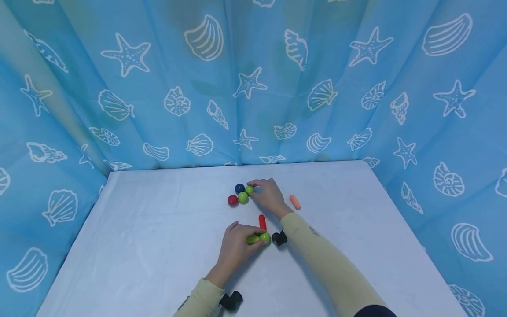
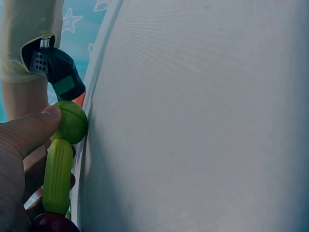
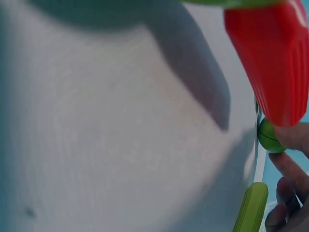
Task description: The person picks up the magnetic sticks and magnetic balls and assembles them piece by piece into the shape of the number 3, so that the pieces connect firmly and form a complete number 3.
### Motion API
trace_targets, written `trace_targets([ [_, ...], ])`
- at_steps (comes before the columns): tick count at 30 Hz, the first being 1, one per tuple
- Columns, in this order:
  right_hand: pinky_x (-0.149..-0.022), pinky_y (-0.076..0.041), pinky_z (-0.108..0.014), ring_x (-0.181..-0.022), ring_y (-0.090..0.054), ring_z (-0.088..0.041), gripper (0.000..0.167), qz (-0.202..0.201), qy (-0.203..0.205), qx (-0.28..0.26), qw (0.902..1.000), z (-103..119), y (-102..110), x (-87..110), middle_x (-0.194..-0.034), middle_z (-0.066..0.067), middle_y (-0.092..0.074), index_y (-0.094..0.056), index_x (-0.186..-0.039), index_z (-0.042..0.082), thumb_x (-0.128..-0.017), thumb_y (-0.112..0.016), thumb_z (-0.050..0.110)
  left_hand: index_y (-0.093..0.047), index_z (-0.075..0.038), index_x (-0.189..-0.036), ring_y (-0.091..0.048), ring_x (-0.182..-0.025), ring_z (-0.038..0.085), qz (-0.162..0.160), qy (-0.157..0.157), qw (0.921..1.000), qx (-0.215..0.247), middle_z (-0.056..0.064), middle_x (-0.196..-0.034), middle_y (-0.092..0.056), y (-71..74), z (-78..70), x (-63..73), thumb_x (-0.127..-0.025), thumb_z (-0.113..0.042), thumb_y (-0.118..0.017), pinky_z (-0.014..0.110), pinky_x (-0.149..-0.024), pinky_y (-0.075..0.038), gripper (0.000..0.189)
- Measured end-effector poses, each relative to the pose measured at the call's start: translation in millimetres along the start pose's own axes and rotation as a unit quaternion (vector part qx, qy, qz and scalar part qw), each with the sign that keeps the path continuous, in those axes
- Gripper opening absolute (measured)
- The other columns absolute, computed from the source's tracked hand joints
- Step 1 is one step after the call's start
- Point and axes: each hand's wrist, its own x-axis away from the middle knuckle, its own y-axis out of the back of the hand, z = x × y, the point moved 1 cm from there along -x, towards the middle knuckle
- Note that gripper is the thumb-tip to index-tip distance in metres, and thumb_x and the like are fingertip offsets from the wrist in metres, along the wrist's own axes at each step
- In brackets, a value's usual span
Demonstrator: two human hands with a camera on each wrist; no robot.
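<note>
Near the middle of the table my left hand holds a green ball, the thumb pressed on it. A grooved yellow-green stick lines up end to end with that ball, partly covered by the hand in the head view. A red grooved stick stands out just beyond the ball. Farther back, my right hand pinches another green ball between thumb and finger. That ball sits close beside a dark blue ball, a third green ball and a red ball.
An orange stick lies right of my right hand. Another yellow-green stick shows below that hand in the right wrist view. Black wrist cameras sit under both forearms. A blue shell-patterned curtain borders the white table.
</note>
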Motion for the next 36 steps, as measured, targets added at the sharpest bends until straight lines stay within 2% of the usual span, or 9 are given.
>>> trace_targets([
  [3, -0.102, -0.049, -0.043, -0.118, -0.052, -0.022, 0.038, -0.007, -0.002, 0.009, 0.9999, 0.6, -0.5, 0.1, -0.130, 0.001, -0.066, -0.067, -0.132, 0.029, -0.095, -0.074, 0.023, -0.078, -0.026, -0.114, -0.069, -0.107, 0.014, 0.000, 0.001, 1.0000, -0.002, -0.010, -0.106, -0.076, 0.4, -0.8, -0.4, -0.084, -0.034, -0.085, 0.058, -0.113, -0.036, 0.031],
  [7, -0.097, -0.050, -0.041, -0.112, -0.052, -0.020, 0.036, -0.011, -0.004, 0.010, 0.9999, 1.5, 0.7, 2.6, -0.126, 0.002, -0.068, -0.068, -0.130, 0.027, -0.094, -0.074, 0.024, -0.078, -0.025, -0.114, -0.069, -0.107, 0.014, 0.001, 0.002, 1.0000, -0.003, -0.010, -0.106, -0.076, 1.0, -1.9, -0.2, -0.084, -0.034, -0.085, 0.058, -0.113, -0.036, 0.032],
  [13, -0.099, -0.049, -0.043, -0.114, -0.053, -0.023, 0.037, 0.007, 0.002, 0.023, 0.9997, 3.6, 7.6, 7.5, -0.123, 0.000, -0.069, -0.069, -0.130, 0.025, -0.094, -0.075, 0.026, -0.078, -0.025, -0.113, -0.069, -0.107, 0.014, 0.002, 0.005, 1.0000, -0.002, -0.009, -0.106, -0.076, 0.4, -1.3, -0.7, -0.084, -0.034, -0.085, 0.058, -0.113, -0.036, 0.031],
  [20, -0.103, -0.048, -0.046, -0.118, -0.054, -0.023, 0.036, 0.037, -0.018, 0.018, 0.9990, 1.4, 13.2, 14.2, -0.118, 0.000, -0.068, -0.070, -0.129, 0.026, -0.094, -0.075, 0.025, -0.078, -0.026, -0.113, -0.069, -0.106, 0.014, 0.002, 0.004, 1.0000, 0.002, -0.009, -0.105, -0.076, -0.7, 0.7, -0.7, -0.084, -0.034, -0.085, 0.059, -0.113, -0.036, 0.031],
  [29, -0.103, -0.048, -0.047, -0.114, -0.053, -0.023, 0.035, 0.053, -0.034, 0.024, 0.9977, -4.1, 15.7, 24.7, -0.121, -0.001, -0.068, -0.071, -0.127, 0.027, -0.093, -0.076, 0.028, -0.078, -0.025, -0.114, -0.069, -0.106, 0.015, 0.000, 0.002, 0.9999, 0.016, -0.008, -0.105, -0.076, 0.8, 0.2, 0.3, -0.084, -0.033, -0.085, 0.058, -0.113, -0.035, 0.032],
  [36, -0.104, -0.047, -0.048, -0.118, -0.055, -0.024, 0.035, 0.055, -0.037, 0.020, 0.9976, -6.4, 19.4, 35.1, -0.120, 0.000, -0.069, -0.072, -0.126, 0.028, -0.091, -0.078, 0.028, -0.078, -0.026, -0.114, -0.069, -0.107, 0.016, -0.003, 0.002, 1.0000, 0.005, -0.008, -0.106, -0.076, -0.4, 0.0, 0.4, -0.084, -0.035, -0.084, 0.058, -0.114, -0.035, 0.031],
])
